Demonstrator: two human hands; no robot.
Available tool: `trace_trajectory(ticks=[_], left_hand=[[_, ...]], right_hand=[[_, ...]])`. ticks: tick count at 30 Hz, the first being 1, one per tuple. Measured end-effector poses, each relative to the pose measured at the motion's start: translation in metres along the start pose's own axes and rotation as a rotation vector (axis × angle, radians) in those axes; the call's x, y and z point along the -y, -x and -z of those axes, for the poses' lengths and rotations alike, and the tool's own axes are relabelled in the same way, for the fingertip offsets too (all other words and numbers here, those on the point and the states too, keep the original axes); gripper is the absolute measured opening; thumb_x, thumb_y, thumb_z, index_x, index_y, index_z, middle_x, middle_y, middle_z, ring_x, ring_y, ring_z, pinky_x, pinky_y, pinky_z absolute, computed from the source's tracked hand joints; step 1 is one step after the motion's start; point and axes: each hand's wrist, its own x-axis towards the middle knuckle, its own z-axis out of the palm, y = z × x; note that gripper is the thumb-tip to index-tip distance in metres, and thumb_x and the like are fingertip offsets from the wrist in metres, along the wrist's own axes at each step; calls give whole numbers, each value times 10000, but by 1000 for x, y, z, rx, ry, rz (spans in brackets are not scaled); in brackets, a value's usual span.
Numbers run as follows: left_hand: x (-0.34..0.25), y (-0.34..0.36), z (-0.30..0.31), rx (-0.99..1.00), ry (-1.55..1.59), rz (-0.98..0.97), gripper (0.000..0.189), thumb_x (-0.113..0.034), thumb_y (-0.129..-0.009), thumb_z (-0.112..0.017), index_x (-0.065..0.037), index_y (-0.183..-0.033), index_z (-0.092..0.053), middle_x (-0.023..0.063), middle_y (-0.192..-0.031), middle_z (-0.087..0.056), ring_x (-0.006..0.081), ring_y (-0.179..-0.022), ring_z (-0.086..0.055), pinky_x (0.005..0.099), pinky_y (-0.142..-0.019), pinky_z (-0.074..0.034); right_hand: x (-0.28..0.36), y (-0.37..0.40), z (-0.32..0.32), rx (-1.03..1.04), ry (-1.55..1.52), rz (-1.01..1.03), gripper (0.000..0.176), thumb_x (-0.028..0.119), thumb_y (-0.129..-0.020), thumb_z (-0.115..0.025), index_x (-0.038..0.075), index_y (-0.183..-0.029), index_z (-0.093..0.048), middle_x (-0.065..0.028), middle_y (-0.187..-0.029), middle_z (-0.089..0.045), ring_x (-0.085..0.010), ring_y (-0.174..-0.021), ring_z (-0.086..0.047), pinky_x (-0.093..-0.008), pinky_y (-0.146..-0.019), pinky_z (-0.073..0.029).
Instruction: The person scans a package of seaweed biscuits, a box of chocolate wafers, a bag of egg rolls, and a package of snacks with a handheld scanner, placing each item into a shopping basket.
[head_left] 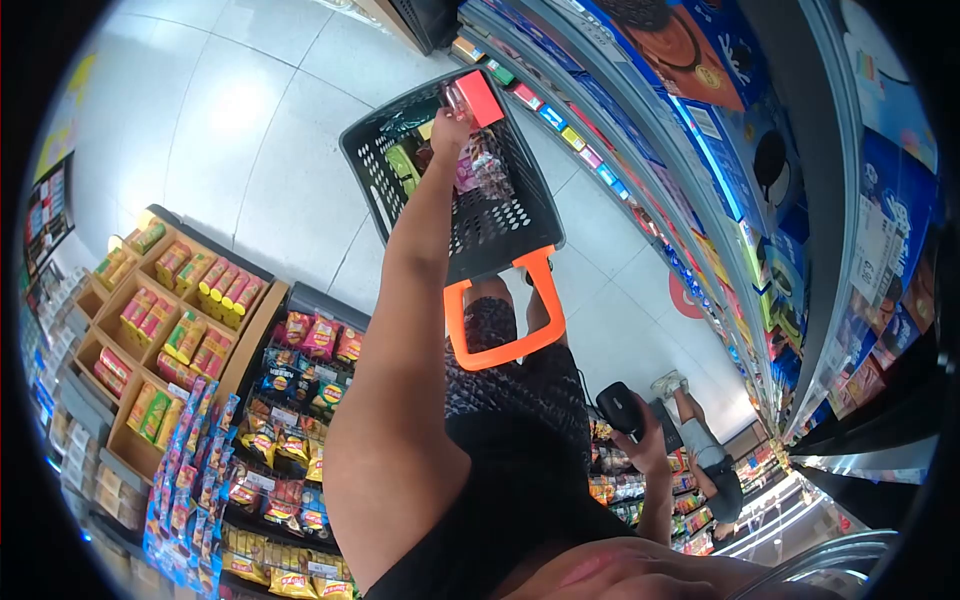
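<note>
My left hand [450, 130] reaches down into a black basket [535, 200], its fingers closed around something small that I cannot make out, beside a pinkish-red box [480, 97]. Green packs [402, 168] and a clear bag of dark items [492, 176] lie in the basket. Its orange handle [508, 356] points toward my body. At my right side, my right hand [648, 440] is wrapped round a black rounded device [620, 410], with a thin cable near it.
Snack bags hang on a rack [290, 400] at left, beside a wooden shelf [205, 335] of canisters. Tall shelves [700, 190] of blue packages line the right. Another person [705, 455] is further along the aisle at lower right. Pale floor tiles [270, 110] show beyond the basket.
</note>
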Motion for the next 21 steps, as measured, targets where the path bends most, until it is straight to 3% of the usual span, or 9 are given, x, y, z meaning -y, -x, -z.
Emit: trace_trajectory(ticks=[2,5,8,9,10,12,16,19,21], left_hand=[[1,29,16,-26,-122,-2,543,-427,-827,-748,-65,-1220,-652,199,-1119,-736,362,-1085,-699,423,-920,-543],[49,69,27,43,18,-80,461,-347,-844,-717,-57,-1200,-669,230,-1105,-729,394,-1084,-692,445,-917,-539],[99,121,30,251,32,2,425,-315,-869,-711,18,-1130,-676,232,-1054,-733,387,-1044,-696,438,-927,-523],[115,138,32,326,91,16,394,-348,-873,-708,-8,-1070,-709,222,-1047,-733,378,-1035,-699,427,-916,-526],[165,140,12,395,177,-154,355,-363,-868,-714,-31,-991,-734,206,-1051,-734,353,-1015,-708,418,-899,-531],[115,198,51,533,-23,77,373,-385,-872,-725,-21,-957,-734,192,-1015,-736,317,-967,-720,410,-876,-540],[94,270,64,666,18,-4,485,-474,-859,-750,-13,-1008,-736,154,-1000,-749,285,-942,-714,385,-860,-539],[21,335,101,915,122,-38,579,-560,-859,-735,-35,-1103,-736,129,-992,-751,274,-936,-708,370,-873,-537],[-35,378,132,990,-23,-122,655,-613,-857,-705,-29,-1153,-719,125,-1006,-747,284,-939,-706,381,-878,-537]], right_hand=[[5,-2,0,-2,-7,11,805,130,-754,-857,17,-1453,-473,-206,-1224,-693,-283,-1140,-692,-389,-982,-535],[5,0,-2,-2,-11,47,807,128,-755,-857,24,-1455,-471,-206,-1215,-697,-279,-1136,-696,-388,-985,-533],[11,4,-1,3,0,87,803,120,-757,-857,29,-1456,-472,-200,-1209,-703,-279,-1128,-701,-383,-986,-531],[15,5,0,3,5,101,801,117,-758,-857,30,-1456,-472,-198,-1208,-705,-280,-1125,-703,-380,-987,-530],[20,6,0,4,-15,138,796,115,-764,-854,34,-1457,-471,-192,-1206,-709,-276,-1121,-706,-376,-988,-528],[19,7,-1,1,-10,166,804,116,-763,-857,37,-1461,-466,-190,-1201,-711,-274,-1118,-709,-375,-984,-530],[25,15,2,-18,9,235,818,151,-769,-865,43,-1469,-456,-201,-1204,-707,-310,-1113,-709,-381,-968,-535],[27,22,2,-60,40,316,813,198,-781,-869,39,-1466,-460,-213,-1211,-700,-347,-1117,-701,-386,-956,-539],[34,28,4,-93,70,363,814,214,-784,-870,35,-1464,-461,-214,-1212,-698,-353,-1117,-699,-388,-951,-541]])
